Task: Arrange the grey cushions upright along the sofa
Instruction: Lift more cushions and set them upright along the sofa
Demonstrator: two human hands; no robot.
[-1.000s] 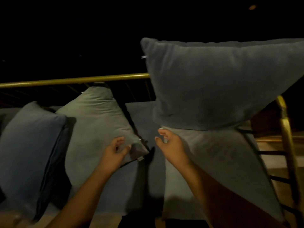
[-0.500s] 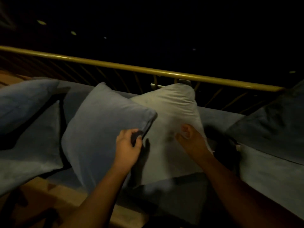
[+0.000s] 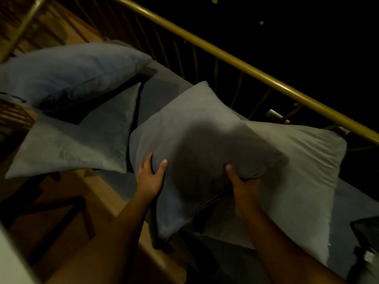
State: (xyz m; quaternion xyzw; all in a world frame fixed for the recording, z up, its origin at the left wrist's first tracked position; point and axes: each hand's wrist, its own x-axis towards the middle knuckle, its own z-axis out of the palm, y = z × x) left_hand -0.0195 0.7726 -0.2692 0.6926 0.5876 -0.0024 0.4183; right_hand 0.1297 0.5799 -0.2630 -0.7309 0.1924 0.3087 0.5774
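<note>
A grey cushion stands in the middle of the sofa, leaning back towards the brass rail. My left hand presses flat on its left lower face, fingers spread. My right hand grips its right lower edge at the seam. Behind it on the right lies a paler grey cushion, partly covered. To the left, another grey cushion leans over, and a bluish cushion rests on top of it.
A brass rail with thin bars runs behind the sofa. The sofa's wooden front edge and a dark wooden frame lie below left. A dark object sits at the right edge.
The view has swung left and tilted. My right hand left the pale cushion and took the middle cushion's right edge. My left hand shifted from that edge to its left face.
</note>
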